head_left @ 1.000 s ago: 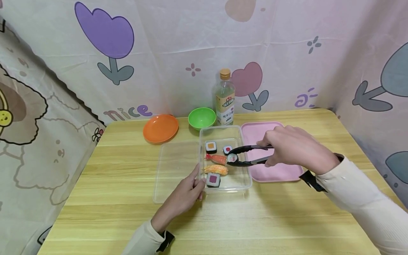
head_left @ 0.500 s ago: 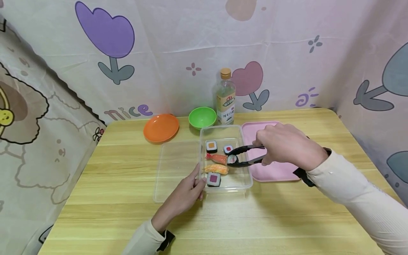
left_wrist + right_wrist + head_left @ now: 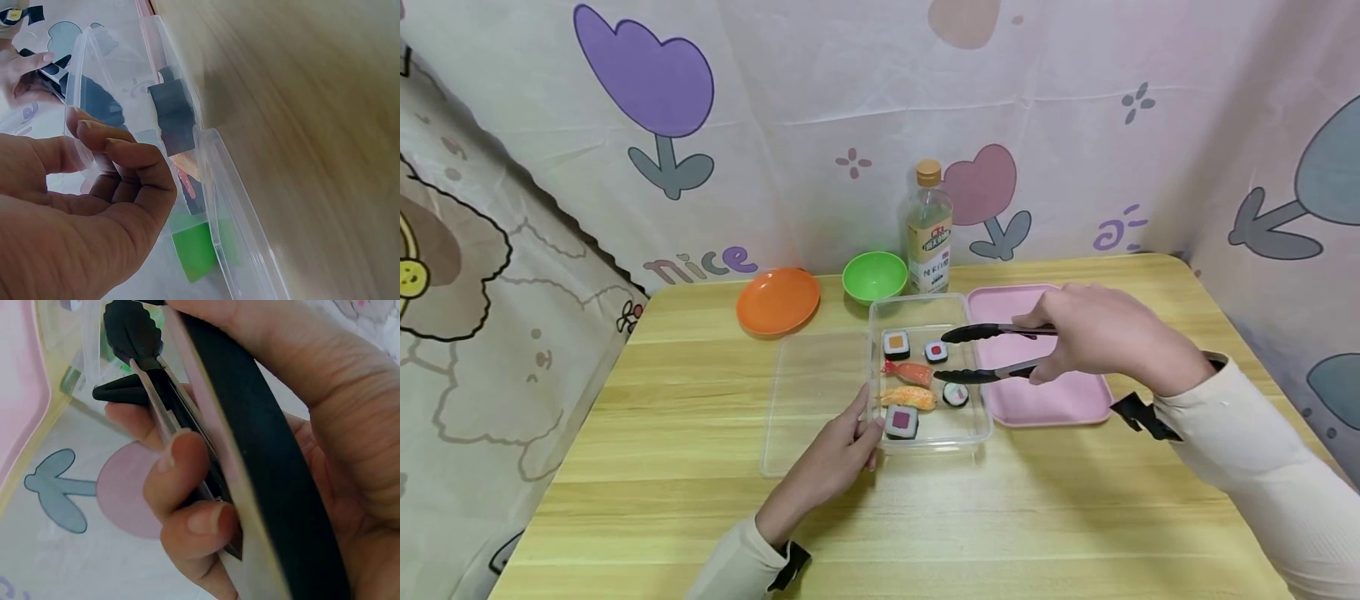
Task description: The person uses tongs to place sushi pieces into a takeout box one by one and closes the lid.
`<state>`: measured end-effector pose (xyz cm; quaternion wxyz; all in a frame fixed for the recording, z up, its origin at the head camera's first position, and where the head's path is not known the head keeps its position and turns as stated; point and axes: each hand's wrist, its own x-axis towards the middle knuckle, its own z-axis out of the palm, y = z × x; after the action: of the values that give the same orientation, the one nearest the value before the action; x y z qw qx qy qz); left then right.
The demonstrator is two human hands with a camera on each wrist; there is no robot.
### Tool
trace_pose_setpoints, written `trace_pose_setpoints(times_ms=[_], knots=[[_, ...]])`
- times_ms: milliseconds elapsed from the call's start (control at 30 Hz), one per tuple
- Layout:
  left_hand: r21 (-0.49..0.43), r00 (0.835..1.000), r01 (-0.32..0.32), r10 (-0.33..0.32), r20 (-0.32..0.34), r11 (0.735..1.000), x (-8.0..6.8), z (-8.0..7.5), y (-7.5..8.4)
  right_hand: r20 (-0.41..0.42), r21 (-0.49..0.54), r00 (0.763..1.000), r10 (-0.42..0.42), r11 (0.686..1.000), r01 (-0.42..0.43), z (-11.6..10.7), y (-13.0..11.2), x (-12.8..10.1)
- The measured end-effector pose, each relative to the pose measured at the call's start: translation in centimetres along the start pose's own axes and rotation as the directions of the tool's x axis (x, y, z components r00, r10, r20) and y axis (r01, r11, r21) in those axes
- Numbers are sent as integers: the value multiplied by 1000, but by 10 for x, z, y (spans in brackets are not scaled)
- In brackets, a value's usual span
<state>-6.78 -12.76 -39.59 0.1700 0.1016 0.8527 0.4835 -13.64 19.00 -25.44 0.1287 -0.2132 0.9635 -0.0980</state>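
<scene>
My left hand [image 3: 837, 451] pinches the near left wall of a clear plastic container [image 3: 976, 433], thumb on one side and fingers curled on the other. In the right hand [image 3: 1097, 333] I hold black-tipped tongs [image 3: 977, 376], spread apart above the container with nothing between their tips. Inside lie a sushi roll with an orange centre [image 3: 896, 344], a small red-centred roll [image 3: 936, 351], a shrimp piece [image 3: 912, 373], an orange-topped sushi [image 3: 910, 398], a square purple-centred roll [image 3: 902, 422] and a round roll [image 3: 955, 394]. The right wrist view shows my fingers wrapped round the tong handles [image 3: 269, 444].
A pink tray [image 3: 1052, 408] lies right of the container. Its clear lid [image 3: 812, 400] is flat on the table at the left. Behind stand an orange plate [image 3: 778, 302], a green bowl [image 3: 876, 277] and a labelled glass bottle [image 3: 930, 242], near the patterned curtain [image 3: 797, 167].
The tongs have opened and let go of the round sushi roll, which now lies on the container floor nearer me. The tongs have lifted slightly away. My left hand stays put.
</scene>
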Motion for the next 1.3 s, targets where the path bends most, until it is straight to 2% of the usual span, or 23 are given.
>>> trace_pose_setpoints(times_ms=[167, 333, 433, 567, 667, 800, 867, 1067, 1300], knots=[[0, 1000, 1, -1, 2, 1000, -1, 0, -1, -65, 95, 997, 29, 995, -23, 2, 22, -9], [0, 1000, -4, 4, 0, 1000, -1, 0, -1, -124, 171, 985, 119, 981, -97, 6, 47, -18], [1, 1000, -4, 4, 1, 1000, -1, 0, -1, -172, 224, 970, 170, 966, -129, 11, 61, -22], [5, 1000, -10, 10, 0, 1000, -1, 0, -1, -258, 309, 938, 231, 940, -146, 19, 81, -25], [1, 1000, -17, 17, 0, 1000, 0, 0, -2, -268, 402, 915, 303, 898, -180, 26, 94, -27], [-7, 1000, -19, 19, 1, 1000, 0, 0, -2, -209, 539, 888, 410, 806, -246, 38, 108, -31], [-8, 1000, -16, 16, 2, 1000, 0, 0, -2, -198, 579, 870, 452, 770, -269, 45, 114, -32], [-3, 1000, -10, 10, 4, 1000, -1, 0, -2, -243, 615, 793, 559, 721, -320, 70, 129, -32], [4, 1000, -21, 21, 4, 1000, 0, 0, -2, -254, 691, 726, 639, 645, -327, 98, 146, -29]])
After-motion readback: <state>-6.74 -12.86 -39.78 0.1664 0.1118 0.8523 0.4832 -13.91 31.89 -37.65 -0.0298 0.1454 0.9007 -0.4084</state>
